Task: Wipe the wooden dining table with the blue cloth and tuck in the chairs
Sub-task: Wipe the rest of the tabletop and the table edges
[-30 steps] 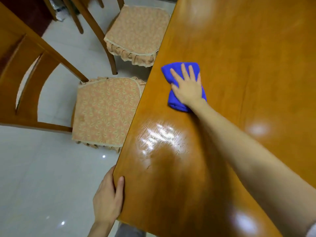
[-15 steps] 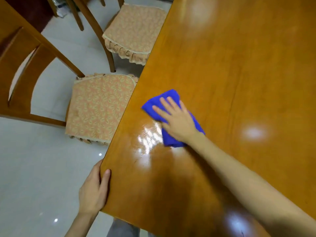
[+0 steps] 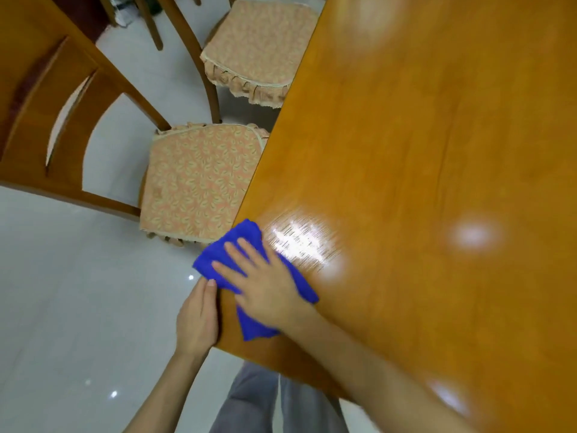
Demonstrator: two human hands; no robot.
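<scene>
Head view: the right hand (image 3: 265, 285) presses a bright blue cloth (image 3: 237, 242) flat on the near left corner of the glossy orange-brown wooden bench (image 3: 406, 151).
Its grip is wide, fingers straight and spread on the cloth, which overhangs the bench's left edge a little; the left hand (image 3: 198, 317) lies against that edge just beside the cloth, thumb on top, fingers hidden, so I cannot tell its grip; a wooden chair with a peach leaf-patterned cushion (image 3: 193, 182) stands to the left, its seat front meeting the bench edge; a second like chair (image 3: 259, 48) stands farther along the same side; pale glossy floor tiles (image 3: 62, 307) lie below.
</scene>
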